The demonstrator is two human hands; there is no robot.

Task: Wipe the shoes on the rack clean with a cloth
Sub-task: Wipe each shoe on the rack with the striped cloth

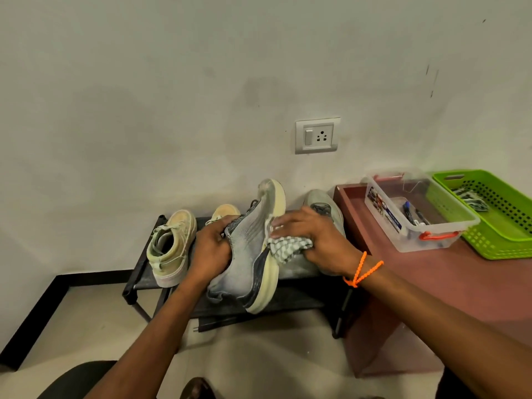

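Head view: the fingers [214, 226] of the left hand [211, 249] are curled round the collar and tongue side of a grey mesh sneaker with a cream foam sole [250, 254], which is held tilted on its side, toe toward the wall, above a low black metal shoe rack [138, 272]. The fingers [283, 223] of the right hand [313, 243] are laid almost straight along the cream sole, while a bunched white and grey checked cloth [288, 246] is pinched beneath the palm and pressed against the sole's edge. An orange beaded cord bracelet [363, 269] is worn on the right wrist.

Four shoes are counted: the held sneaker, its grey mate [322, 201] resting on the rack just behind the right hand, and two beige canvas high-top shoes [172, 246] standing on the rack's left half, the second of them [224, 211] partly hidden by the left hand.

To the right of the rack a dark red bench [431, 283] carries one clear plastic box with orange clip handles [414, 211], holding markers, and one green perforated plastic basket [495, 223] with a second patterned cloth [472, 200] inside. A printed label is stuck on the clear box, but its writing is too small to be read. One white wall socket with a switch [317, 135] is set in the wall above the rack.
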